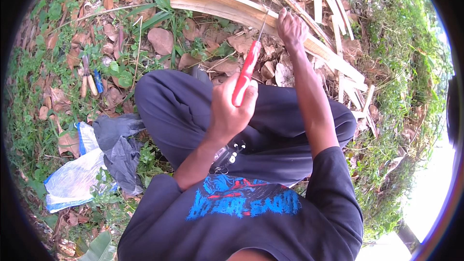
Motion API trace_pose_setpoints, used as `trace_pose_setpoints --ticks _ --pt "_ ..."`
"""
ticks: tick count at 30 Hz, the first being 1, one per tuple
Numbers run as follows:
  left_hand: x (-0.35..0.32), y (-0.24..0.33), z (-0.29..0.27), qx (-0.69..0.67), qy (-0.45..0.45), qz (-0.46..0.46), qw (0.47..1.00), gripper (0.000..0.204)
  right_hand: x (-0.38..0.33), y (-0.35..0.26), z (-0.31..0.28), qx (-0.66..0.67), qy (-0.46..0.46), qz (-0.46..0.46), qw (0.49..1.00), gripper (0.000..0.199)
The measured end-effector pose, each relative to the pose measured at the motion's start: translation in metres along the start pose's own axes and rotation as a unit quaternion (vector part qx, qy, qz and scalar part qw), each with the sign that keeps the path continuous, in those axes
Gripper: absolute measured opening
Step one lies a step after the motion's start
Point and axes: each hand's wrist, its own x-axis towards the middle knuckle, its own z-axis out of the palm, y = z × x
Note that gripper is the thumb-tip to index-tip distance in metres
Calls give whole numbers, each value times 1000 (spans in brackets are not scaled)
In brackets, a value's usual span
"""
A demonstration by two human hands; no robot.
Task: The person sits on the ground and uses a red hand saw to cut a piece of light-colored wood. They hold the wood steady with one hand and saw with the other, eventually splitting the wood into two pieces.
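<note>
My left hand (231, 108) is closed round the handle of a red-handled tool (247, 70), held up in front of my lap. Its thin metal blade (264, 25) points away from me, with the tip over a long pale wooden strip (328, 58). I cannot tell if the blade touches the wood. Beyond the tool, my right hand (292, 29) is closed on that strip, which lies slantwise from far left to near right. A wider pale wooden piece (208, 8) lies against it on the left. The fingers of my right hand are partly hidden.
Several split wood strips (333, 2) lie scattered at the far right. Left of my crossed legs are wooden-handled tools (88, 86) and a blue object (99, 82). Nearer lie a clear plastic bag (77, 176) and a black bag (123, 152). Dry leaves (160, 41) and grass surround me.
</note>
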Motion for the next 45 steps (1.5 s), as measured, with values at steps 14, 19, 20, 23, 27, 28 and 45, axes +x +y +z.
trace_pose_setpoints --ticks 14,19,20,23,27,28,45 --pt "22 16 1 38 -6 30 999 15 1 4 11 23 71 -13 997 49" --pt "-3 33 -10 -4 -12 7 1000 14 5 12 19 36 86 -41 995 49" --pt "8 29 -6 31 -9 47 998 17 6 18 25 27 139 -54 988 48" --pt "55 -10 11 84 -10 19 996 21 1 10 33 24 209 -106 972 47" --pt "10 14 8 35 -3 16 999 18 -6 9 11 36 57 -105 992 48" --pt "-1 12 7 8 -1 10 1000 19 -4 15 21 27 122 -110 986 49" --pt "60 -8 23 37 -8 19 999 21 -9 9 19 43 107 -122 986 48"
